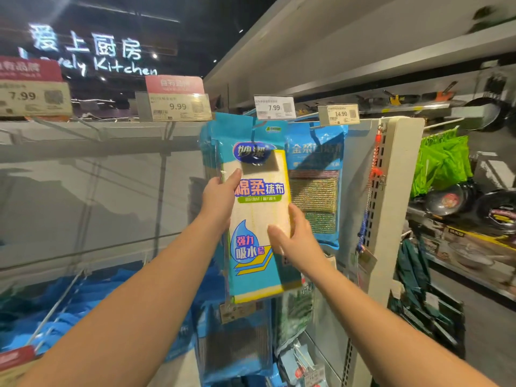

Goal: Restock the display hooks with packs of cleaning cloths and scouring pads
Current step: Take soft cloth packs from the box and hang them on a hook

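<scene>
Our pack of cleaning cloths [258, 216] is up in front of the shelf, just under the 7.99 price tag [274, 107]. It is blue and yellow and stands tall. Its top sits right at the hook, in front of more cloth packs [208, 146] hanging there. We cannot tell if the hole is on the hook yet. We think we are hanging this pack now. Next we need to slide it back along the hook and let go gently.

Our left hand [220, 196] holds the pack's left edge, thumb on the front. Our right hand [293, 233] holds the right edge lower down, thumb across the front. Both arms reach up and forward.

Just beside it hang the scouring pads [315, 196].
</scene>
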Demonstrator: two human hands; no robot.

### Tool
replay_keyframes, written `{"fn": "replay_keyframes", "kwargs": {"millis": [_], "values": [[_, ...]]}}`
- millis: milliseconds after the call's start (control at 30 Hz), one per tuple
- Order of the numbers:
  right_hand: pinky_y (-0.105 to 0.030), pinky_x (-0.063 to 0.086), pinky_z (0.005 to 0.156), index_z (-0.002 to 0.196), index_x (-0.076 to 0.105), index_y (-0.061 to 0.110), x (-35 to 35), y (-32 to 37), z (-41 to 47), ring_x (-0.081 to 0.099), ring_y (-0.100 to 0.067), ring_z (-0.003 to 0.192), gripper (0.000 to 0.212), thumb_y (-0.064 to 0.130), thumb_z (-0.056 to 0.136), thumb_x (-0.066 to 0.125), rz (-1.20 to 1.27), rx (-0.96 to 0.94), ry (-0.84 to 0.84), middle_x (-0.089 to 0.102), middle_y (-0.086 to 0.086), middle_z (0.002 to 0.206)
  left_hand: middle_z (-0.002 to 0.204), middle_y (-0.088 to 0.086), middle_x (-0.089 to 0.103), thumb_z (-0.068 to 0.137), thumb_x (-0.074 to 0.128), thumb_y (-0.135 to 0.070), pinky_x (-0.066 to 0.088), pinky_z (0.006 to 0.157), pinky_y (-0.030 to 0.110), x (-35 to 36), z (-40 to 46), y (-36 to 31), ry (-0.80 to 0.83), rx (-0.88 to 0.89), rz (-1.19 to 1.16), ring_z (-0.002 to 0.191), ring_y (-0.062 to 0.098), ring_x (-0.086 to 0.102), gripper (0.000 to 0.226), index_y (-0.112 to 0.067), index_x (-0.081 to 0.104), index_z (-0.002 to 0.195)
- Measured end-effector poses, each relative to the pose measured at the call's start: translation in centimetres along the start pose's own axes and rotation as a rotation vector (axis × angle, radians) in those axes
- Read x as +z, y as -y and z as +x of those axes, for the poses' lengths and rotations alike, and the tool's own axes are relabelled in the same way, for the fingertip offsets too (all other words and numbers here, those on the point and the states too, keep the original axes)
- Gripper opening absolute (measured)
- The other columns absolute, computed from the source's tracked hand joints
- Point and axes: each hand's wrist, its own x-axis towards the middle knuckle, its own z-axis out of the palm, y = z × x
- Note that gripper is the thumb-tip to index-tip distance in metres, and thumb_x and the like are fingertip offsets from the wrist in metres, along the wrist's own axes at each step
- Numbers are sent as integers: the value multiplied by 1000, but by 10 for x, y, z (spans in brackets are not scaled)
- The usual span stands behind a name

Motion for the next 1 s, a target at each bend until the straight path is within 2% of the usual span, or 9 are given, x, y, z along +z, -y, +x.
{"fn": "replay_keyframes", "kwargs": {"millis": [67, 133, 200, 300, 400, 467, 667, 800, 1000], "values": [[-35, 45, 96, 156, 10, 34, 12, -8, 2, 50, -15, 113, 85, 46, 92, 64, -17, 1, 21, 32, 1, 145, 103, 10, 75, 91, 69, -47, 62, 80, 52, -1, 2, 5, -32, 33, 56, 88, 29, 76, 47, -11, 54, 116], [-35, 39, 97, 157, 10, 34, 16, -12, 11, 49, -22, 123, 87, 45, 91, 65, -48, 10, 4, 32, -5, 144, 106, 9, 73, 87, 72, -52, 62, 82, 51, -6, 5, 13, -46, 58, 107, 90, 26, 75, 54, -13, 50, 117], [-32, 38, 96, 157, 11, 32, 20, -18, 22, 48, -25, 125, 87, 41, 91, 66, -73, 9, -26, 32, -7, 141, 107, 6, 69, 90, 72, -46, 61, 83, 44, -15, 5, 24, -51, 80, 216, 90, 20, 72, 49, -14, 45, 116], [-38, 41, 103, 158, 8, 32, 29, -24, 37, 49, -27, 124, 87, 39, 92, 65, -114, 13, -43, 30, -8, 141, 103, -2, 65, 89, 71, -38, 58, 87, 45, -29, 13, 47, -49, 98, 504, 91, 15, 67, 39, -17, 48, 113], [-41, 42, 103, 158, 8, 33, 42, -28, 50, 49, -29, 125, 86, 41, 92, 64, -146, 21, -52, 30, -8, 142, 93, -4, 64, 91, 68, -37, 49, 70, 35, -36, 22, 57, -79, 151, 680, 84, 16, 62, 29, -16, 53, 104], [-41, 41, 102, 157, 7, 34, 51, -29, 61, 49, -30, 125, 85, 42, 93, 63, -158, 22, -52, 29, -9, 142, 87, -5, 61, 91, 65, -37, 41, 63, 32, -36, 30, 56, -109, 177, 714, 77, 15, 58, 25, -17, 52, 100], [-42, 44, 97, 157, 6, 35, 76, -24, 94, 54, -32, 118, 84, 36, 94, 60, -211, 78, -26, 30, -11, 140, 90, 0, 61, 95, 62, -33, 35, 54, 28, -44, 62, 57, -133, 152, 690, 72, 14, 54, 23, -13, 52, 102], [-42, 50, 90, 156, 5, 38, 94, -17, 109, 59, -32, 98, 81, 30, 95, 57, -212, 139, -18, 30, -10, 134, 102, 7, 66, 95, 62, -37, 44, 69, 33, -54, 85, 59, -146, 101, 712, 86, 28, 61, 29, -12, 54, 107], [-44, 52, 89, 157, 6, 34, 101, -10, 110, 57, -31, 98, 77, 35, 97, 55, -233, 212, -53, 30, -10, 135, 105, 6, 66, 93, 65, -40, 53, 78, 38, -60, 101, 61, -85, 83, 703, 92, 29, 63, 34, -12, 54, 108]]}}
